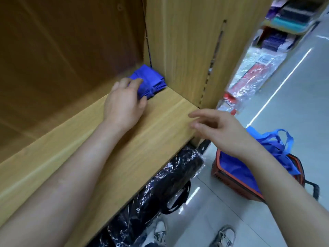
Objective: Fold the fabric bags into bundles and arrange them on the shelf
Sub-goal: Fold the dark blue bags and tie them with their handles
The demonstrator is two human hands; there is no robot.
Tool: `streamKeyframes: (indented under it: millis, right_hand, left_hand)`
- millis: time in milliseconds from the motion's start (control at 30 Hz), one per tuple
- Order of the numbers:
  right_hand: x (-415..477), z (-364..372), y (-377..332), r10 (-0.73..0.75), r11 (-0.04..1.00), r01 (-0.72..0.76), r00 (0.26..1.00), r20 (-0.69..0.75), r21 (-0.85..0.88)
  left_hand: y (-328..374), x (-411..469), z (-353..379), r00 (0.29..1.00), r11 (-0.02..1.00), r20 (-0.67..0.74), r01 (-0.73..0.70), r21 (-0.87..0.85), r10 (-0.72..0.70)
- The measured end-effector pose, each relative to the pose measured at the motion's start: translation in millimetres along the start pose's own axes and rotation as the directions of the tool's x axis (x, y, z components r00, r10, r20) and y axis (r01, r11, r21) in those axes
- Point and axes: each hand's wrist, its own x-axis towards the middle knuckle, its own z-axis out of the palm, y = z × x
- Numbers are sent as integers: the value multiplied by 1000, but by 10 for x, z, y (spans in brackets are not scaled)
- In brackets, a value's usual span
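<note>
Already one folded blue bundle [151, 81] sat in the back corner of the wooden shelf [160, 118], grasped by the left hand [124, 102]. The right hand [219, 129] hovered relaxed, holding nothing. Unfolded blue bags [277, 145] filled a floor basket [218, 172], so much work likely remained.

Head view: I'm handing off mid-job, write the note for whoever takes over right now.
Left hand grips the folded blue bundle, set in the back right corner of the wooden shelf, by the side panel.
Right hand open, holds nothing, above the shelf's front edge.
Done: one bundle on the shelf.
Left: unfolded blue bags lie heaped in the red basket on the floor to the right; fold them and line them up beside the first.
</note>
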Motion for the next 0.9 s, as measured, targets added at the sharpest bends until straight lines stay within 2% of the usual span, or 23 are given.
streamKeyframes:
  millis: [67,133,233,333,433,533,700,900]
  right_hand:
    - [-267,-308,120,18,1000,-19,998,55,20]
    - [-526,-653,303,37,999,-36,996,77,-20]
    - [-868,-1221,745,95,987,-90,995,37,-135]
    - [-1168,-1749,1372,167,967,-190,976,-143,-168]
    - [-1400,-2194,2074,305,932,-354,883,-356,-79]
    - [-1586,-2517,2693,430,880,-475,770,-471,26]
    - [-1590,-2774,3558,563,798,-586,647,-513,136]
    - [-1186,-2899,4443,642,718,-692,617,-455,75]
  left_hand:
    - [295,-268,-131,997,996,-79,-29,-79,23]
    - [704,-584,-168,996,981,-91,-38,-189,21]
    - [1456,-995,-4,998,936,9,-55,-347,62]
    - [2146,-1170,442,971,924,191,-61,-376,142]
    - [2671,-1150,1082,927,922,336,-30,-385,170]
    - [3105,-1069,1740,877,915,443,7,-403,188]
    - [3669,-767,2891,764,931,616,54,-361,195]
    - [4133,-392,4272,624,948,758,85,-308,190]
